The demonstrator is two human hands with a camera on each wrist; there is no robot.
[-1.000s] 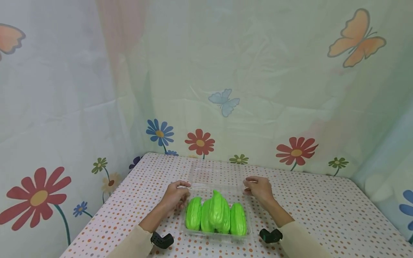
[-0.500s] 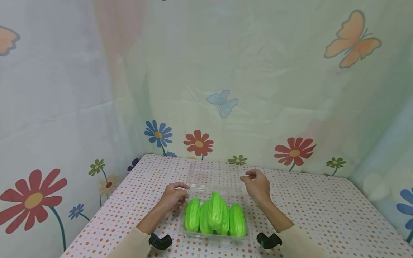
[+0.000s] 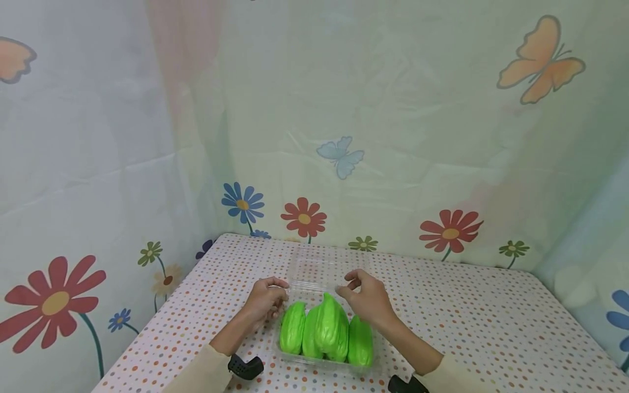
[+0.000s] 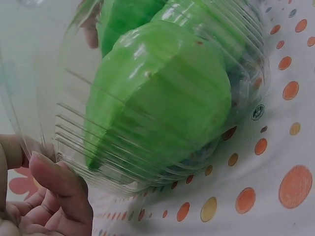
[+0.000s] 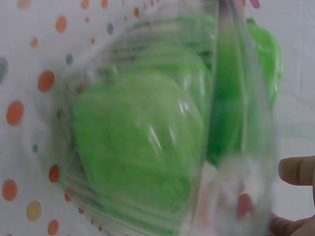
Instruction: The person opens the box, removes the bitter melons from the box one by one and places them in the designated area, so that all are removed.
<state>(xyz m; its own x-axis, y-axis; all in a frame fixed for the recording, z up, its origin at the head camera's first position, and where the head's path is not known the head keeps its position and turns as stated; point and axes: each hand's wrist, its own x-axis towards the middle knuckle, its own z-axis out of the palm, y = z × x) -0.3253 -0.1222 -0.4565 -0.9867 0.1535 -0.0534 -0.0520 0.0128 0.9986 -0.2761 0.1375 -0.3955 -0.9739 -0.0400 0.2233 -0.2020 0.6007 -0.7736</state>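
Note:
A clear plastic clamshell box (image 3: 314, 360) holds several bright green, ridged, starfruit-like pieces (image 3: 326, 330), one lying on top of the others. Its transparent lid (image 3: 329, 263) is folded back flat behind it. My left hand (image 3: 265, 300) pinches the box's rim at the back left corner; in the left wrist view the thumb (image 4: 51, 172) presses against the plastic edge. Over the back right part of the box is my right hand (image 3: 367, 297), thumb and fingers apart, holding nothing. The right wrist view shows its fingertip (image 5: 293, 171) beside the blurred box wall.
The table (image 3: 472, 316) has a dotted white cloth. A pale curtain (image 3: 383, 98) printed with flowers and butterflies stands behind and at both sides. Each wrist wears a black device (image 3: 245, 367) over a cream sleeve (image 3: 201, 371).
My right hand has lifted from beside the box's back right corner and moved left over the box. The left hand stays at its corner. The box has shifted slightly.

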